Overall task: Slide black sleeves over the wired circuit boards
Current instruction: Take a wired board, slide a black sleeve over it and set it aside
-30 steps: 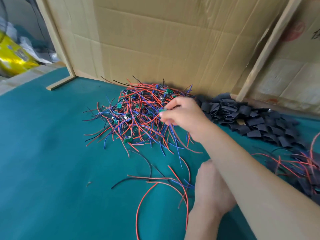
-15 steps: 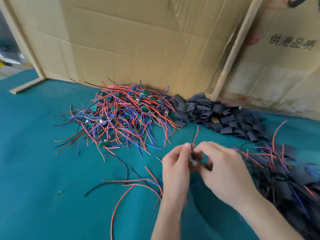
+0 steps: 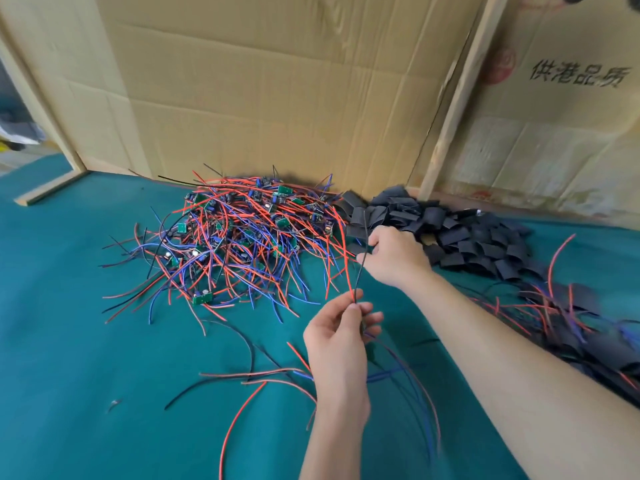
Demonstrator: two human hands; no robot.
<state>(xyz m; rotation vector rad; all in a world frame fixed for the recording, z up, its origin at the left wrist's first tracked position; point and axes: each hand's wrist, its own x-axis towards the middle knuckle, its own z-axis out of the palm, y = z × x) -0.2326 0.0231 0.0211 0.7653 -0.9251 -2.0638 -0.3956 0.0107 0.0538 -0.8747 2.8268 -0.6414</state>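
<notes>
Nearest the camera, the left hand (image 3: 341, 336) is raised above the green table surface (image 3: 86, 358), its thumb and fingers pinching a thin bundle of wires (image 3: 356, 287) that rises red and black from the fingertips; more wires, blue and red, trail down below the same hand toward the camera. Whether a board sits inside that grip cannot be told, as the fingers hide it. Under and to the left of this hand a few loose wires (image 3: 242, 379), red, black and blue, lie scattered on the table.

A little farther off and to the right, the right hand (image 3: 398, 256) is stretched forward with its fingers curled; the upper end of the held wires passes by its thumb and forefinger, which seem to pinch them, though the exact contact is not plain. The two hands are apart, joined only by that strand.

To the right of the right forearm lies a dark heap of sleeved boards (image 3: 571, 327) with red and blue leads poking out.

Beyond the left hand spreads the pile of wired circuit boards (image 3: 242, 237), small green boards tangled in wires. Just behind the right hand sits the pile of black sleeves (image 3: 460, 233), touching the board pile at its left edge. Farthest back stand cardboard sheets (image 3: 277, 98) and a wooden batten (image 3: 457, 95).
</notes>
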